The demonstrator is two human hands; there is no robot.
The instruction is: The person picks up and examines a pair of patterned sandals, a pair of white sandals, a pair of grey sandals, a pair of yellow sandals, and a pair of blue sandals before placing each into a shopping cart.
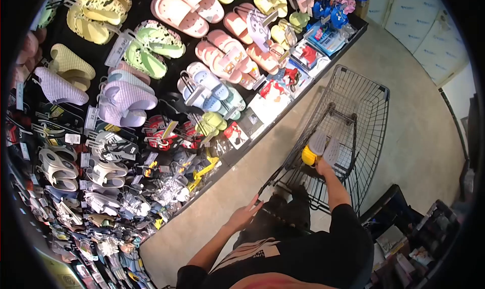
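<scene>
My right hand (321,166) is closed on a pair of slippers (324,145) with pale grey soles and a bright yellow part, held over the wire shopping cart (373,132). The slippers are tilted, soles facing up. My left hand (244,215) is beside the near end of the cart's handle (269,185), fingers stretched out and apart, with nothing held in it. Whether its fingertips touch the handle is hard to tell.
A display of hanging slippers and sandals (141,94) fills the left side, its dark edge (303,94) running diagonally beside the cart. Dark boxes and goods (399,238) stand at the lower right. Pale panels (422,28) line the upper right.
</scene>
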